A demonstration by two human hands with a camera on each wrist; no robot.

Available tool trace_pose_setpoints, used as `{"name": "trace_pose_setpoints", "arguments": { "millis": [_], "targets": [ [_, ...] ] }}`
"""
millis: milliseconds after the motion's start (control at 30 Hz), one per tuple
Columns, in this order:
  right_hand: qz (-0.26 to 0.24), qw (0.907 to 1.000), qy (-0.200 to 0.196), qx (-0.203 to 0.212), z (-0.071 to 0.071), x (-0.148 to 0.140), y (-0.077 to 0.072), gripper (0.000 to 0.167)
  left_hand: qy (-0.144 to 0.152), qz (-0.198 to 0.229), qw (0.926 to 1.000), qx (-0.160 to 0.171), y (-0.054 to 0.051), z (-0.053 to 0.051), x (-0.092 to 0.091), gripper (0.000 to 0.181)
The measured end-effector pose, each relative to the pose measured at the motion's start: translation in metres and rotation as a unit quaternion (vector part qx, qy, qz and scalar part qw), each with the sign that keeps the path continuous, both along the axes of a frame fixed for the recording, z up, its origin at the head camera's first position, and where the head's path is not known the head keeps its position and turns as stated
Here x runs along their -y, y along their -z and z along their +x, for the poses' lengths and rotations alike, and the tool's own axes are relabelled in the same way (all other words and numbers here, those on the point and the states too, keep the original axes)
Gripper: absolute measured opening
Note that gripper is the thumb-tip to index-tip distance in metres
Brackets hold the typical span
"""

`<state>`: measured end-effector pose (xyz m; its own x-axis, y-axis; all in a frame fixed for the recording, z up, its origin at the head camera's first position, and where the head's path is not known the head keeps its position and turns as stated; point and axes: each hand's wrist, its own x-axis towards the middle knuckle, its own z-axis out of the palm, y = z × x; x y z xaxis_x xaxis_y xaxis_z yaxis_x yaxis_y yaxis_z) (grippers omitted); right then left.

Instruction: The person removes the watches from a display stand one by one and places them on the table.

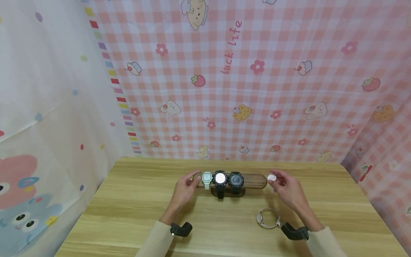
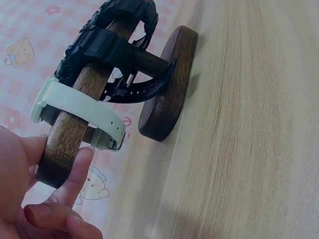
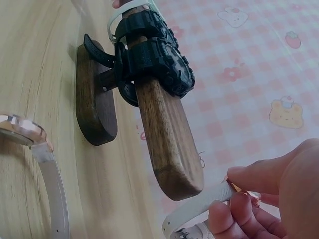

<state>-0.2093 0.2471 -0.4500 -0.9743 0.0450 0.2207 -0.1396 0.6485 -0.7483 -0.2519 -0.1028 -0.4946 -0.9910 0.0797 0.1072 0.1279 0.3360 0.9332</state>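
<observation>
A dark wooden watch stand (image 1: 255, 181) bears a mint-green watch (image 1: 207, 177) and two black watches, one with a bright face (image 1: 220, 177) and one with a dark face (image 1: 236, 180). My left hand (image 1: 187, 186) grips the stand's left end, thumb and fingers on either side of the bar, as the left wrist view shows. Just off the bar's right end, my right hand (image 1: 289, 188) pinches a white-strapped watch (image 3: 199, 203) near its case. Its strap hangs in a loop beside the bar's tip; whether the two touch I cannot tell.
Another watch with a pale strap (image 1: 269, 225) and a rose-gold case (image 3: 25, 129) lies on the wooden table (image 1: 128, 214), nearer me and right of the stand. A pink checked cloth (image 1: 218, 89) hangs behind the table's back edge.
</observation>
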Motion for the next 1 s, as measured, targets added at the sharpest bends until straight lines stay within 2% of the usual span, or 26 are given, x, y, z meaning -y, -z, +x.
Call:
{"name": "trace_pose_setpoints", "arguments": {
  "millis": [667, 1000],
  "targets": [
    [0.022, 0.9966, -0.066, -0.044, 0.020, 0.006, -0.015, 0.034, -0.003, -0.005, 0.9999, 0.009, -0.002, 0.001, 0.000, 0.034],
    [0.024, 0.9944, -0.098, -0.031, 0.027, 0.017, -0.021, 0.037, -0.001, -0.007, 0.9999, 0.012, -0.002, 0.001, 0.000, 0.034]
  ]
}}
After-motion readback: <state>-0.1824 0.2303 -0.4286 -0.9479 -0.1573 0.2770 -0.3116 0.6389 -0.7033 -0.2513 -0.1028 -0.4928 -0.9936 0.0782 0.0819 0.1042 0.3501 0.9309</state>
